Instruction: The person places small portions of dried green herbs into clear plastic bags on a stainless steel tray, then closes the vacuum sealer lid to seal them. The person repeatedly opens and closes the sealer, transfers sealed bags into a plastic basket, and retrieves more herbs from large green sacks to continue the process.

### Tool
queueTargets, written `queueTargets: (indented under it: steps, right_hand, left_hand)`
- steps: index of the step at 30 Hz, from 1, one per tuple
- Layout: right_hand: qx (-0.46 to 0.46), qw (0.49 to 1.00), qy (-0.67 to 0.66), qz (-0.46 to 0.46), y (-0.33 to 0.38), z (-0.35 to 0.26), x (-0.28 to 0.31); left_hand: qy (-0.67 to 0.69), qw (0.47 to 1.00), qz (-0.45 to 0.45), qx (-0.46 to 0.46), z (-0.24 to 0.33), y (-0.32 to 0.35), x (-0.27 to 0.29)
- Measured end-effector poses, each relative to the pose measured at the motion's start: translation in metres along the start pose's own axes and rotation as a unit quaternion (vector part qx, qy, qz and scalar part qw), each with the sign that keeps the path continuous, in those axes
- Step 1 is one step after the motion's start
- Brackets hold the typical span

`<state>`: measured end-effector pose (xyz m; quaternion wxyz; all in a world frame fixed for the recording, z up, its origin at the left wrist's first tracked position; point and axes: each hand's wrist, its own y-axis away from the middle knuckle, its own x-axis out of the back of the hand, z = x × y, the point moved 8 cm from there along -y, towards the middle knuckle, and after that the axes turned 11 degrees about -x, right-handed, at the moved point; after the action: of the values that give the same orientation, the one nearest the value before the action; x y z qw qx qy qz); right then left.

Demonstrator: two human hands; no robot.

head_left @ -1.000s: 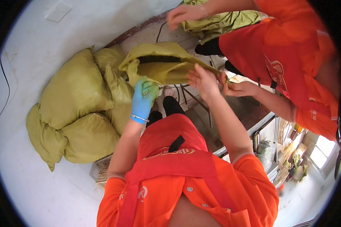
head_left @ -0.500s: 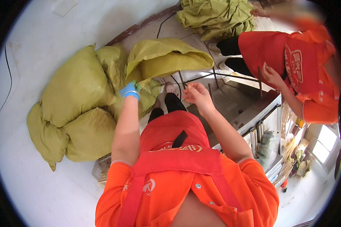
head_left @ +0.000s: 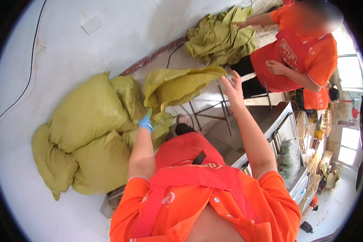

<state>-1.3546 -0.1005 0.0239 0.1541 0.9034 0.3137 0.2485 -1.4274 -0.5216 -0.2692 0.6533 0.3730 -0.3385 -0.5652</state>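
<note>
An olive-yellow woven sack (head_left: 175,89) hangs in front of me with its mouth spread wide. My left hand (head_left: 146,121), in a blue and green glove, is closed on the sack's near left rim. Bare and raised, my right hand (head_left: 234,89) is at the sack's right end, fingers stretched and apart; whether a fingertip touches the rim, I cannot tell. Full sacks (head_left: 86,113) of the same colour lie piled against the wall to the left.
Ahead lies a heap of sacks (head_left: 220,38), with a co-worker (head_left: 276,64) in a red apron reaching to it. A metal frame (head_left: 213,111) stands beyond my right forearm, near a metal-sided table (head_left: 280,117). A black cable (head_left: 33,52) runs down the wall.
My right hand has moved up and right to the sack's right end, its fingers spreading. The sack's mouth has changed shape. My view has shifted, and the co-worker stands more upright.
</note>
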Motion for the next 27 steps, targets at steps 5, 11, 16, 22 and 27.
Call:
queueTargets:
  steps: [5,11,16,22,27]
  right_hand:
    - [0.117,0.96,0.254,-0.026,-0.084,-0.007,-0.021]
    - [0.147,0.92,0.351,0.093,-0.106,-0.016,-0.002]
    - [-0.022,0.991,0.081,0.1,-0.128,0.002,0.028]
    - [0.187,0.972,-0.083,0.113,-0.084,-0.066,-0.036]
    - [0.527,0.763,0.339,-0.158,0.004,-0.073,-0.232]
  left_hand:
    - [0.038,0.978,0.074,-0.191,0.023,-0.034,0.019]
    - [0.064,0.917,0.167,-0.357,0.183,0.042,0.089]
    - [0.006,0.905,0.059,-0.42,0.253,0.015,0.051]
    - [0.183,0.941,-0.038,-0.282,0.262,-0.019,0.013]
    - [0.134,0.924,-0.144,-0.328,0.252,-0.028,0.025]
